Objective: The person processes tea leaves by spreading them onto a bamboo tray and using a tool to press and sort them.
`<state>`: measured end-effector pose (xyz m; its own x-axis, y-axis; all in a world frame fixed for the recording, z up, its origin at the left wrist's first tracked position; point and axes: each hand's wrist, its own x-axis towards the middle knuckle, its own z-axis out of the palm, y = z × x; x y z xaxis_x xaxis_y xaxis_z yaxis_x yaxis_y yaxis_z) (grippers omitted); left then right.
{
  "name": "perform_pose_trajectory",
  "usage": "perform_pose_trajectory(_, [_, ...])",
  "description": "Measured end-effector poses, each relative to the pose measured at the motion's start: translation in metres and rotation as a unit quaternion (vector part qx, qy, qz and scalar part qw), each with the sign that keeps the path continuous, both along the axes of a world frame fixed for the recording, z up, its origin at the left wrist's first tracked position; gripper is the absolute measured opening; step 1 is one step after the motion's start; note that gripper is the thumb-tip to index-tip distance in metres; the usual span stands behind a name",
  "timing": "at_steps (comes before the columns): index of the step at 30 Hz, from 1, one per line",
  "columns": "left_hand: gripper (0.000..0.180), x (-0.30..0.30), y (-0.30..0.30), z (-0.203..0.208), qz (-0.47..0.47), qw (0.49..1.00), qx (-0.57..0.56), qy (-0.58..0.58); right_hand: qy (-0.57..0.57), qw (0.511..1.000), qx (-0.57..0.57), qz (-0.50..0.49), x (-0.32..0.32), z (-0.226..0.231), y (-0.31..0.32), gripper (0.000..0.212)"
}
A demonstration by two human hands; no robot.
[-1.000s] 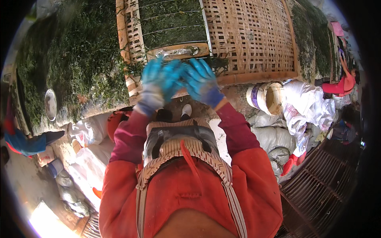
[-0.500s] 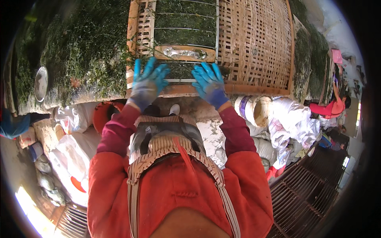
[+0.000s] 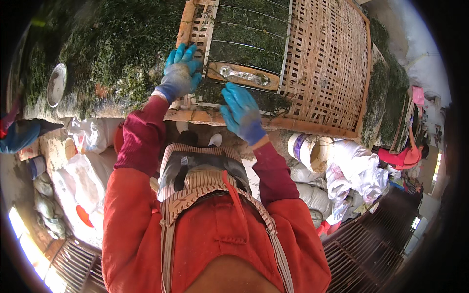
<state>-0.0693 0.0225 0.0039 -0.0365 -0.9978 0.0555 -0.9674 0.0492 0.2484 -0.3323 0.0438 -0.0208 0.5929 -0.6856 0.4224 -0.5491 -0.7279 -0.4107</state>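
Note:
Blue gloves cover both my hands. My left hand (image 3: 180, 73) rests at the left wooden edge of a woven lattice screen (image 3: 327, 63), its fingers stretched and the thumb apart. Over the near rim lies my right hand (image 3: 241, 110), fingers extended and flat, on a strip of green shreds. On the screen sits a thin metal frame (image 3: 287, 46) with crosswires, filled with a layer of finely shredded dark green plant matter (image 3: 244, 34). Between my hands and that layer is a wooden bar (image 3: 267, 81) with a shiny, clear-wrapped grip on top.
Loose green shreds (image 3: 97, 53) heap across the table at left, with a round metal dish (image 3: 57, 85) on them. Below the table stand a white bucket (image 3: 310, 149) and white sacks (image 3: 356, 163). A person in red (image 3: 403, 156) is at far right; slatted metal grating (image 3: 371, 234) lies lower right.
The screen has turned slightly and shifted right in view. My left hand has moved forward along its left edge; my right hand has moved left and a little nearer to me.

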Motion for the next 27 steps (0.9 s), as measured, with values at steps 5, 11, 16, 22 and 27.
perform_pose_trajectory(5, [0.032,0.035,0.054,-0.009,-0.136,0.988,-0.007,0.076,0.041,0.999,-0.003,0.024,-0.001,-0.007,-0.003,0.038])
perform_pose_trajectory(11, [0.079,0.015,0.064,0.017,0.016,0.998,0.003,0.066,-0.095,0.995,0.029,0.011,0.020,0.011,0.003,0.032])
perform_pose_trajectory(16, [0.069,-0.011,0.039,-0.050,-0.016,0.996,-0.071,-0.046,-0.059,0.997,0.042,0.024,0.051,-0.007,0.005,0.029])
perform_pose_trajectory(22, [0.017,-0.056,0.018,0.019,0.033,0.990,0.136,0.029,0.060,0.997,-0.044,0.028,0.047,-0.036,0.007,0.030])
perform_pose_trajectory(27, [0.014,-0.168,-0.013,0.002,-0.163,0.982,0.086,-0.038,0.031,0.968,0.248,0.017,0.039,-0.103,0.021,0.032])
